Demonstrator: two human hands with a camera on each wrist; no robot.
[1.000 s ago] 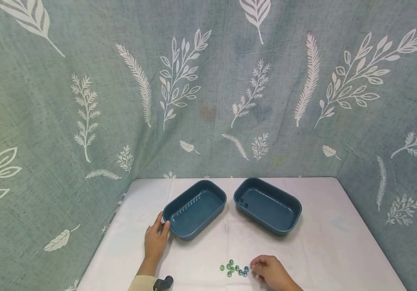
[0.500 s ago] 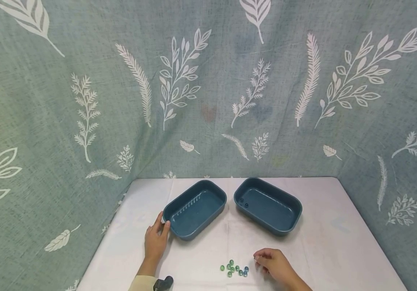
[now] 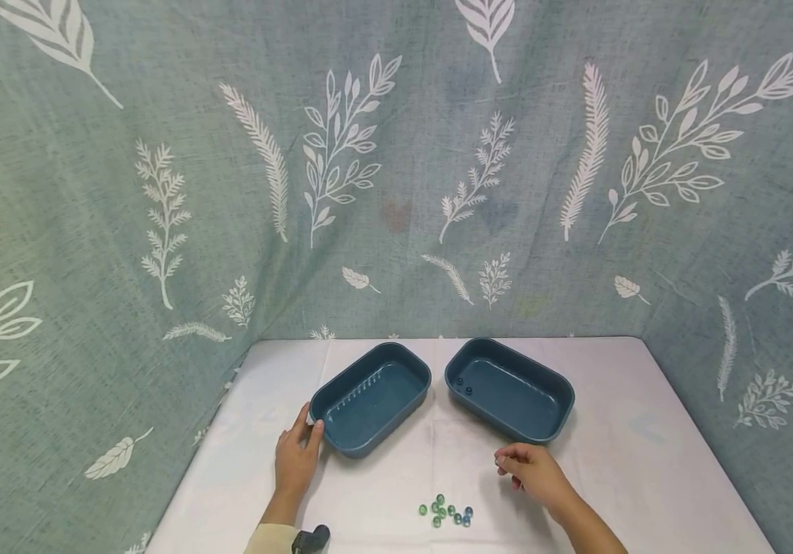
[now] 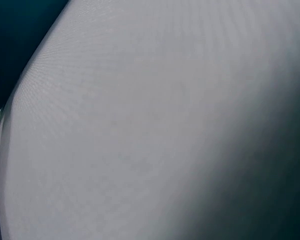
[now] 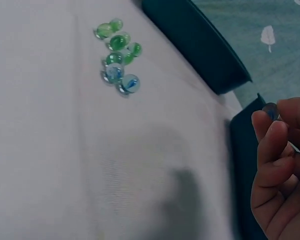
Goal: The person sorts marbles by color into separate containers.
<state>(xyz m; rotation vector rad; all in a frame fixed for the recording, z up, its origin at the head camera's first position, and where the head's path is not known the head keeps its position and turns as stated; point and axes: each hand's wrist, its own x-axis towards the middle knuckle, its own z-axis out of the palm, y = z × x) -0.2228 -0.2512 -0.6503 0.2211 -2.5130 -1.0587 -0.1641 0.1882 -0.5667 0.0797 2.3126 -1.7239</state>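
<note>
My left hand (image 3: pixel 297 458) rests against the near-left corner of the left blue tray (image 3: pixel 341 442), with thumb and fingers straight and touching its rim. Between thumb and fingertips, my right hand (image 3: pixel 533 473) pinches a bluish glass marble (image 5: pixel 271 111), in front of the right blue tray (image 3: pixel 534 442). That tray holds two dark-looking marbles (image 3: pixel 468 391) at its left end. On the cloth, left of the right hand, lie several green marbles (image 3: pixel 435 508) and a few blue ones (image 3: pixel 468 515). In the left wrist view the hand is almost wholly out of frame.
Both trays stand on a white cloth-covered table (image 3: pixel 382 485), angled apart with a narrow gap between them. A green leaf-patterned curtain (image 3: pixel 396 192) encloses the back and sides. Inside the left tray no marbles show.
My right hand has lifted away from the loose marbles and moved forward and right toward the right tray, carrying the pinched marble. The left hand stays in place.
</note>
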